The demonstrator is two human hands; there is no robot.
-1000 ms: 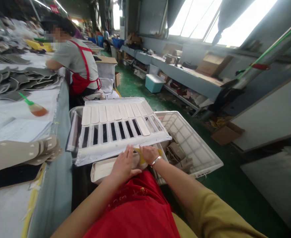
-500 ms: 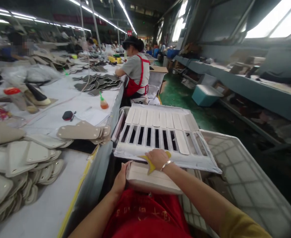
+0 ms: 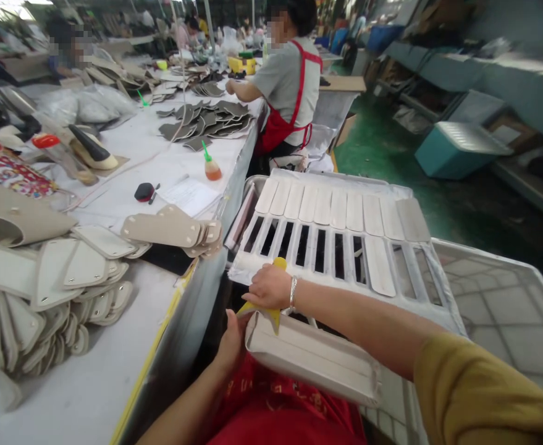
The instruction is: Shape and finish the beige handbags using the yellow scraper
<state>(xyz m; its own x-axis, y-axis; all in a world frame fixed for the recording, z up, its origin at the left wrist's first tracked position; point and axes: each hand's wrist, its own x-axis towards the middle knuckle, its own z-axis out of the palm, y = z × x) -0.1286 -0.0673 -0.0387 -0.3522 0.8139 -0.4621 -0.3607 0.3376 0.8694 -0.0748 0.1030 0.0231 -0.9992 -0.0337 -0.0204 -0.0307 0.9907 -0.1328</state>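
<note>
My right hand (image 3: 269, 286) is wrapped around the handle of a yellow scraper (image 3: 273, 320) with a flared blade. The blade rests at the left end of a long, off-white, box-shaped piece (image 3: 315, 355) with lengthwise lines along it. Around that left end my left hand (image 3: 231, 340) is closed, thumb up; its fingertips are partly hidden. Just beyond both hands lies a white slotted rack (image 3: 248, 272). A row of off-white strips (image 3: 338, 209) covers its far side, and a single strip (image 3: 380, 267) lies across the near slots.
On the left table stand piles of beige panels with metal eyelets (image 3: 49, 272), stacked beige straps (image 3: 169, 230), a glue bottle (image 3: 212, 165) and a black-and-red round object (image 3: 144, 192). A white crate (image 3: 498, 296) is at right. A co-worker (image 3: 285, 86) sits ahead at the table.
My right hand and the scraper have moved left along the piece to its left end. My view has tilted down and shifted left. The piece now sits more slanted.
</note>
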